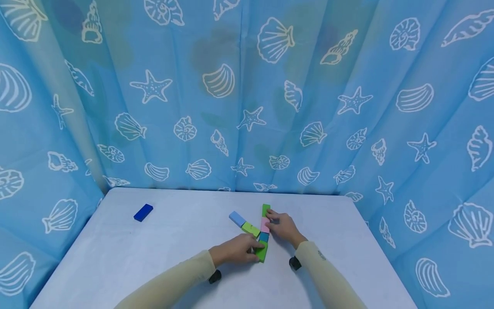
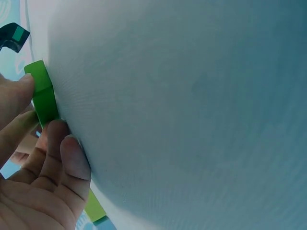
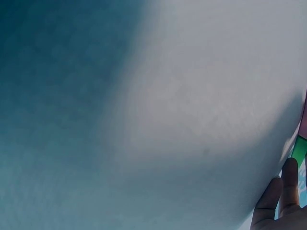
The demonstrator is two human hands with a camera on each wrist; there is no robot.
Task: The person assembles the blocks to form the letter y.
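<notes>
In the head view a row of blocks runs away from me: a near green block (image 1: 262,253), a teal block (image 1: 264,237), a pink block (image 1: 264,224) and a far green block (image 1: 266,208). My left hand (image 1: 238,249) holds the near green block between thumb and fingers, also seen as the green block (image 2: 44,93) in the left wrist view. My right hand (image 1: 284,226) touches the right side of the pink and far green blocks with its fingertips. A yellow-green block (image 1: 251,229) and a light blue block (image 1: 237,219) slant off the row to the left.
A dark blue block (image 1: 143,212) lies alone at the far left of the white table (image 1: 185,214). Behind the table hangs a blue curtain (image 1: 243,86) with a shell and starfish print, which also runs along both sides.
</notes>
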